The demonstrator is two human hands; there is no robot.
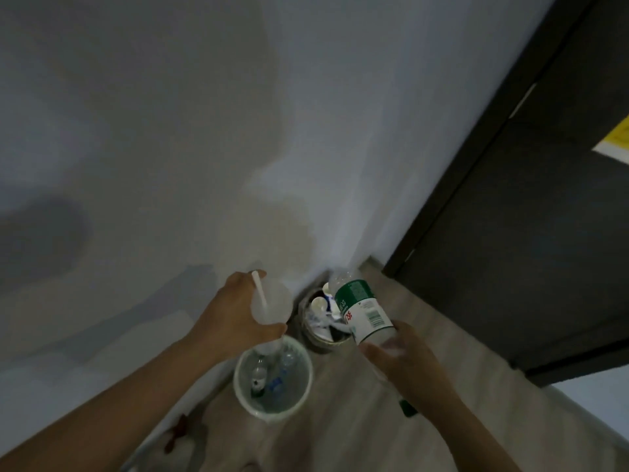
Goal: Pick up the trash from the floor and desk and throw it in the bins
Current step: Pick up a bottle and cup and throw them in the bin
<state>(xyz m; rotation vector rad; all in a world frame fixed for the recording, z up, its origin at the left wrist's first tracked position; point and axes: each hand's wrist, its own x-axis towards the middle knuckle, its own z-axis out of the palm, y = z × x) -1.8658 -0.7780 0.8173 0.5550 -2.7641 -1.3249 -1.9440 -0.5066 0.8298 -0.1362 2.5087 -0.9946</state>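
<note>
**Two hands hold a cup and a bottle over two bins**

Dim, blurred view looking down into a room corner. The left hand [235, 311] has its grip wrapped around a translucent plastic cup [274, 298] with a white straw [260, 296], held above a white bin [238, 383]. That bin stands on the floor [357, 420] against the pale wall [170, 131] and holds clear plastic bottles. The right hand [405, 359] has its grip clamped on the base of a plastic bottle [364, 308] with a green and white label, tilted with its neck towards the corner, above a darker bin [323, 347] filled with white paper scraps. The two bins stand just beside each other. A dark door [510, 233] fills the right side.
</note>
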